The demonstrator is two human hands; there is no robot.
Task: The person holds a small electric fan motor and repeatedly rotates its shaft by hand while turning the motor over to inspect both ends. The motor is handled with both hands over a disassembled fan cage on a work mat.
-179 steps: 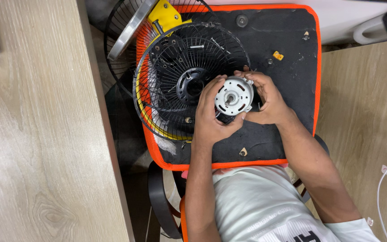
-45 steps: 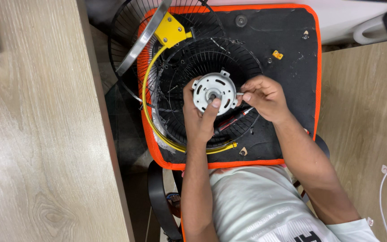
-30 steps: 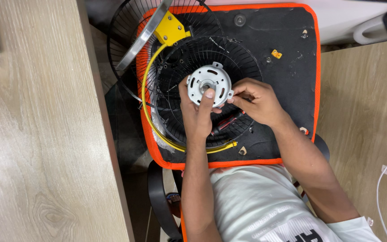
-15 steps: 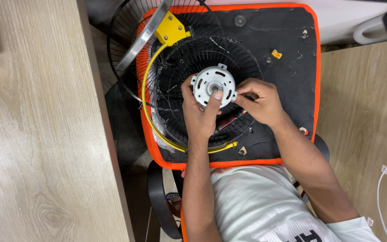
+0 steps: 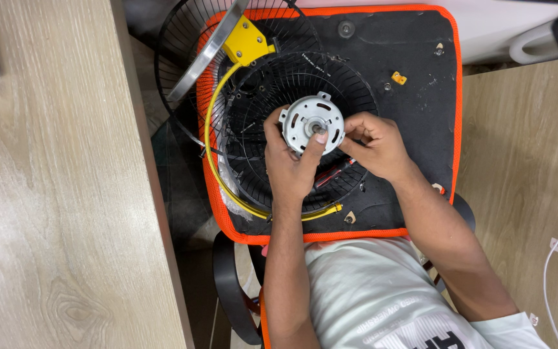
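Motor lower — both hands (cupped)

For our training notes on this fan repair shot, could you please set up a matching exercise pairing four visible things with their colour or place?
Things:
1. fan motor
2. clip on the guard ring
3. mat border
4. fan guard

Descriptions:
A. orange
B. black wire, lying on the mat under the motor
C. silver-grey, held between the left hand and the right hand
D. yellow

Pairs: 1-C, 2-D, 3-A, 4-B
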